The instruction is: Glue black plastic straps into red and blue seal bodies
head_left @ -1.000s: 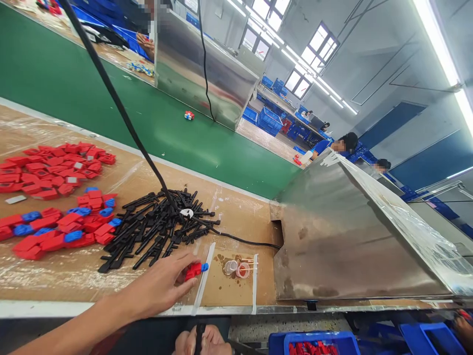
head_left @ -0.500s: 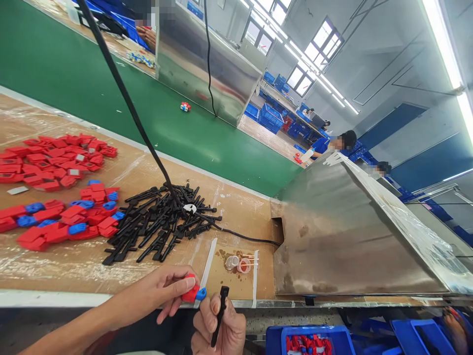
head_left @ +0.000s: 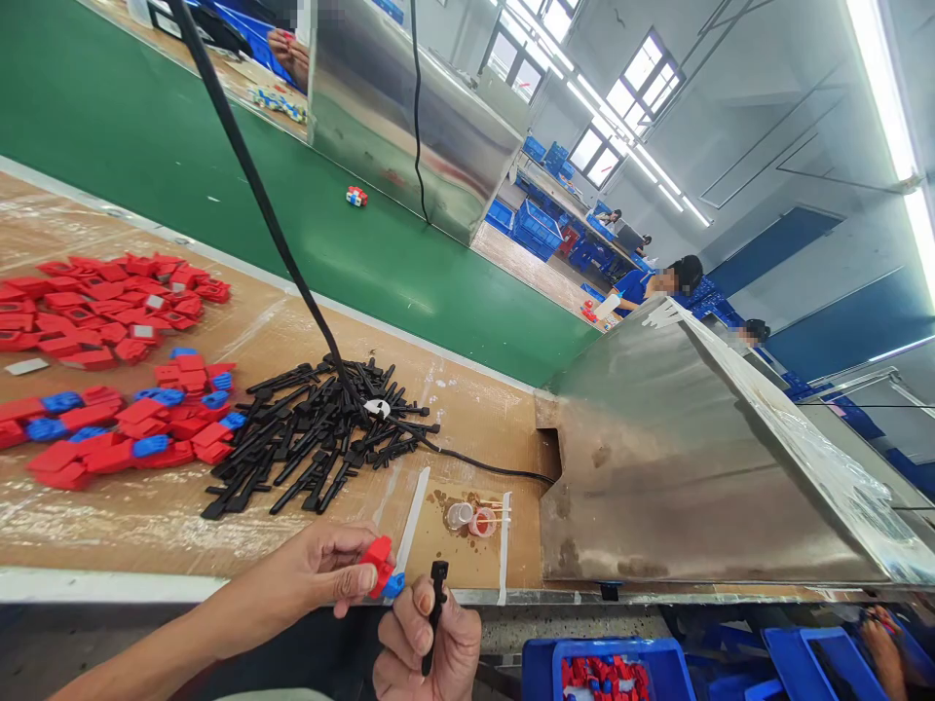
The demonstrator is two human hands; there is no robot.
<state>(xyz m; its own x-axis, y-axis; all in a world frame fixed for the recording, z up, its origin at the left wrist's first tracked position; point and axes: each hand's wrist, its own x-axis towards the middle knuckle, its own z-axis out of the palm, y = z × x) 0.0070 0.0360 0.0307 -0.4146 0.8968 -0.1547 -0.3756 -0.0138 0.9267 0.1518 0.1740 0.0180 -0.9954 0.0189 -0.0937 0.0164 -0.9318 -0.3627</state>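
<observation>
In the left hand (head_left: 343, 574), an angular red piece (head_left: 379, 565) shows a blue end (head_left: 393, 585).

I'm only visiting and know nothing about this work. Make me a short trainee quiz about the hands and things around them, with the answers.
1. Multiple choice: what does the left hand hold? A) a wooden stick; B) a red and blue piece; C) a clear cup.
2. True or false: the black part in the right hand is apart from what the left hand holds.
3. Fill in: the blue bin nearest the right hand holds mostly ___ pieces.

Key: 1. B; 2. true; 3. red.
</observation>
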